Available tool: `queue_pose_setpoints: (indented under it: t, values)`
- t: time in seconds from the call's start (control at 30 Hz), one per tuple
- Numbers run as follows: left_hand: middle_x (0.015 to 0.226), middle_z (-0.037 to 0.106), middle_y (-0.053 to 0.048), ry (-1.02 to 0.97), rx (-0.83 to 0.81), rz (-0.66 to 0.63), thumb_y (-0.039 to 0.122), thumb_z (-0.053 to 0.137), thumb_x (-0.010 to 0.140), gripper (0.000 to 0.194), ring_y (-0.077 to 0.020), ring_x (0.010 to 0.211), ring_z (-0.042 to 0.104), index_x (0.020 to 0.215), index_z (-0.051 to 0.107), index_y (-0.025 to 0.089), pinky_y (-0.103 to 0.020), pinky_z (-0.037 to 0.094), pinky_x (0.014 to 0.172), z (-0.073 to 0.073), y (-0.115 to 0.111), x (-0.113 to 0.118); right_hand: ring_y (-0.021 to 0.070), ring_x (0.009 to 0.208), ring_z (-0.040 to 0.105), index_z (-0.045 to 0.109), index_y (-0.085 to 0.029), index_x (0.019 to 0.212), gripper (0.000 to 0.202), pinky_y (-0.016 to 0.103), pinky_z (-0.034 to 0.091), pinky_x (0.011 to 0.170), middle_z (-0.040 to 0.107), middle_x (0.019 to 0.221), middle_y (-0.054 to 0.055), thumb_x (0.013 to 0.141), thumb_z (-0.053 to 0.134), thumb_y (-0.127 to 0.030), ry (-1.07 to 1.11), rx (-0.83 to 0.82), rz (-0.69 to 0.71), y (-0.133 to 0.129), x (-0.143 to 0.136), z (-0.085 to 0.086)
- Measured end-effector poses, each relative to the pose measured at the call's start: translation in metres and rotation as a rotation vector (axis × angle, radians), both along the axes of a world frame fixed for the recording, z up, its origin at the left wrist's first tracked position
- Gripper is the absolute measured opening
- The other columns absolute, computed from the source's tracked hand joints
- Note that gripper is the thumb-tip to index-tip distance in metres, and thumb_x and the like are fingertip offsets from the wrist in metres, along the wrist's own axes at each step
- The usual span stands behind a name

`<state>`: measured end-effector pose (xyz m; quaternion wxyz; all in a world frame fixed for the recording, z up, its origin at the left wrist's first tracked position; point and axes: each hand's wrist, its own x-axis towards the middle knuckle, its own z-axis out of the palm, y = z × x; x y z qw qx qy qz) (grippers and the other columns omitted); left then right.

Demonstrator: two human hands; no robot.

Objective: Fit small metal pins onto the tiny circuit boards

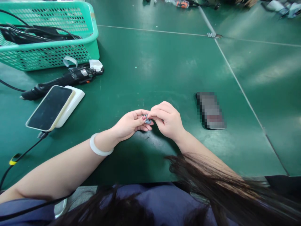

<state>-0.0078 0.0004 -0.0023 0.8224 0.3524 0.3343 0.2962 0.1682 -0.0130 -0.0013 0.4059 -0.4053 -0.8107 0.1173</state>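
Note:
My left hand and my right hand meet over the green table, fingertips pinched together on one small grey part. Most of the part is hidden by the fingers, so its shape is unclear. A white bangle rings my left wrist. Both forearms rest low over the table's near edge.
A phone lies on a white power bank at the left, cable trailing off. Behind it lie a black rotary tool and a green basket of cables. A blurred flat object lies to the right. Hair hangs at the bottom.

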Motion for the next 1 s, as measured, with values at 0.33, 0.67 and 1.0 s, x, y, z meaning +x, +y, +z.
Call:
queue_pose_setpoints:
  t: [0.33, 0.67, 1.0]
  values:
    - [0.071, 0.070, -0.004, 0.016, -0.058, 0.053, 0.013, 0.066, 0.080, 0.011, -0.0091, 0.057, 0.067, 0.090, 0.063, 0.012, -0.015, 0.054, 0.055, 0.003, -0.001, 0.001, 0.0162, 0.077, 0.057, 0.066, -0.024, 0.079, 0.025, 0.034, 0.047, 0.074, 0.070, 0.082, 0.000, 0.091, 0.047, -0.014, 0.035, 0.006, -0.040, 0.000, 0.003, 0.002]
    - [0.086, 0.069, 0.000, -0.006, 0.019, 0.568, 0.008, 0.062, 0.080, 0.013, -0.0050, 0.071, 0.066, 0.085, 0.055, 0.019, -0.015, 0.052, 0.070, -0.001, 0.008, 0.000, 0.0198, 0.083, 0.057, 0.070, -0.019, 0.090, 0.010, 0.036, 0.046, 0.081, 0.071, 0.091, 0.005, 0.085, 0.063, -0.025, -0.211, -0.170, -0.109, 0.007, -0.002, -0.014]
    - [0.083, 0.071, -0.002, 0.064, 0.154, 0.582, 0.013, 0.073, 0.072, 0.019, -0.0101, 0.080, 0.068, 0.083, 0.058, 0.015, -0.024, 0.053, 0.081, -0.005, 0.003, 0.004, 0.0188, 0.080, 0.055, 0.070, -0.018, 0.081, 0.018, 0.035, 0.044, 0.078, 0.069, 0.086, 0.005, 0.090, 0.055, -0.023, -0.282, -0.189, -0.125, 0.010, -0.015, -0.018]
